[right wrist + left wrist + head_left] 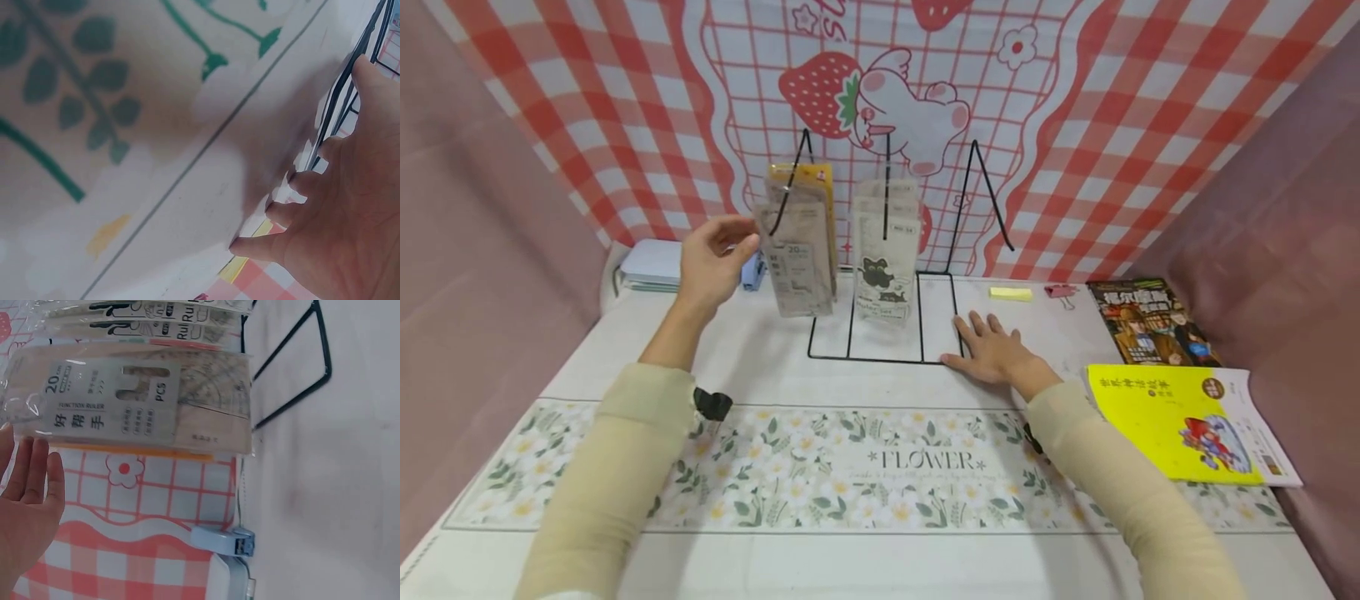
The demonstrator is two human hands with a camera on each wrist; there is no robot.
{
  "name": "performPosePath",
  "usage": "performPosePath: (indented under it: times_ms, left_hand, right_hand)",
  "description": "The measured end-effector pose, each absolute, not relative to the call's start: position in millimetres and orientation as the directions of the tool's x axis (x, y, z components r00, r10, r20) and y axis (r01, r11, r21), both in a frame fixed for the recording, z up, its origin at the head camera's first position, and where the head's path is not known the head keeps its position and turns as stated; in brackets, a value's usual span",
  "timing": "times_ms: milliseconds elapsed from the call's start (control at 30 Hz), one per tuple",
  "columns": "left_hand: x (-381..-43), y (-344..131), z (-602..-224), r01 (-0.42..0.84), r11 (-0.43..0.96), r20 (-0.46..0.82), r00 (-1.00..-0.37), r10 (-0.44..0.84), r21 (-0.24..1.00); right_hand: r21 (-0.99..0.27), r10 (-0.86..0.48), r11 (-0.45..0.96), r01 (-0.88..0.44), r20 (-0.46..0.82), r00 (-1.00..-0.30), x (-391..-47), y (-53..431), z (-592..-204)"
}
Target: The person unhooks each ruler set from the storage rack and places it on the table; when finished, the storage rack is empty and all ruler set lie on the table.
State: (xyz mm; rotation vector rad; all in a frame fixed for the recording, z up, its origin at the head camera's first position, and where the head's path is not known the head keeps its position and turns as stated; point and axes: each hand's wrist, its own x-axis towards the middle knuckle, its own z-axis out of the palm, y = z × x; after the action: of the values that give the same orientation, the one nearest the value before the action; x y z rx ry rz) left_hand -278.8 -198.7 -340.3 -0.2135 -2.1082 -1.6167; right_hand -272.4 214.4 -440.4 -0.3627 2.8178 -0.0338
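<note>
A black wire rack (880, 360) with three upright hooks stands on the table. Clear packs of rulers (797, 267), one marked "20 cm" and "Function Ruler", hang on its left hook with a yellow-orange pack behind. Ruler set packs (886, 258) with black cat drawings hang on the middle hook; the right hook is bare. Beside the left packs is my left hand (715, 262), its fingers loosely bent at the pack's upper edge (25, 412); whether they touch is unclear. My right hand (992, 350) lies with fingers spread on the table, touching the rack's right base corner.
A light blue stapler (752, 272) and pale stacked cases (658, 265) are at the back left. Rightward lie a yellow sticky pad (1011, 294), a pink binder clip (1062, 292), a dark comic book (1150, 325) and a yellow book (1150, 425). Checked cloth hangs behind.
</note>
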Motion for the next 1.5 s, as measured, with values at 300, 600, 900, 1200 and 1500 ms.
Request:
performPosePath:
  times_ms: [300, 600, 900, 1200, 1500]
  left_hand:
    - [-279.8, -187.2, -328.2, 0.398, 0.254, 0.448, -0.876, -0.181, 0.881]
    - [-279.5, -181.0, -318.3, 0.441, 0.264, 0.491, -0.854, -0.17, 0.858]
    - [-272.0, -186.1, -315.4, 0.396, 0.204, 0.423, -0.899, -0.112, 0.895]
    - [-258.2, -194.3, -314.0, 0.485, 0.013, 0.485, -0.873, -0.054, 0.875]
    - [-240.8, -204.2, -318.8, 0.567, -0.058, 0.569, -0.822, 0.015, 0.821]
  right_hand:
    - [-0.057, -0.246, 0.969, -0.24, -0.296, -0.923, -272.7, 212.2, -443.0]
    - [-0.064, -0.238, 0.971, -0.229, -0.303, -0.923, -271.2, 212.2, -444.7]
    - [-0.059, -0.253, 0.967, -0.247, -0.312, -0.916, -271.1, 211.8, -442.9]
    - [-0.061, -0.262, 0.965, -0.256, -0.295, -0.919, -275.2, 212.7, -441.1]
    - [-0.061, -0.259, 0.966, -0.252, -0.292, -0.921, -275.5, 215.0, -443.9]
